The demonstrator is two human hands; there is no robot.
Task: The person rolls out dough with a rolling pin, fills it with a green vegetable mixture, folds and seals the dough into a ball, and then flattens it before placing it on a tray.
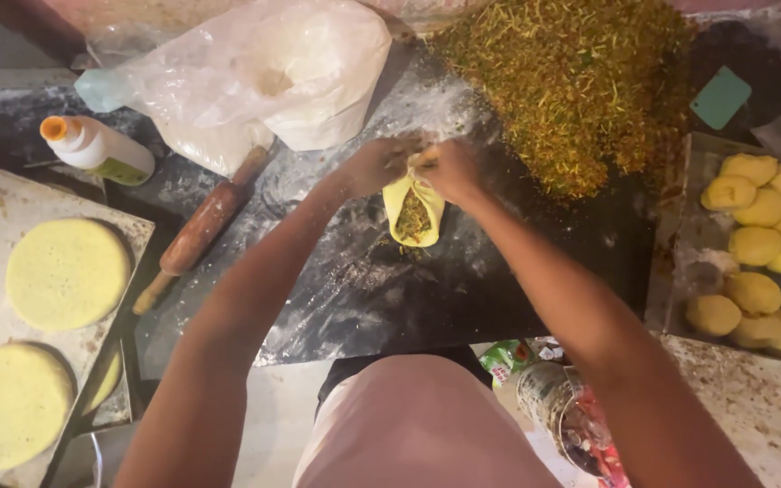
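Flour-dusted dark table (363, 289): a filled yellow dough pocket (413, 210) is pinched shut by both hands' fingers (381, 163), filling heap (580, 81) at one o'clock.

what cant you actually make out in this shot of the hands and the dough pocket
All in the head view:
- Fingertips of the left hand and right hand: bunched together at the top of the dough pocket, so the pinch is hidden.
- Depth of filling in the pocket: its walls cover it.
- Plastic bag contents: blurred by film.
- Jar: partly behind the right forearm.
- Filling heap: cut off at the top edge.
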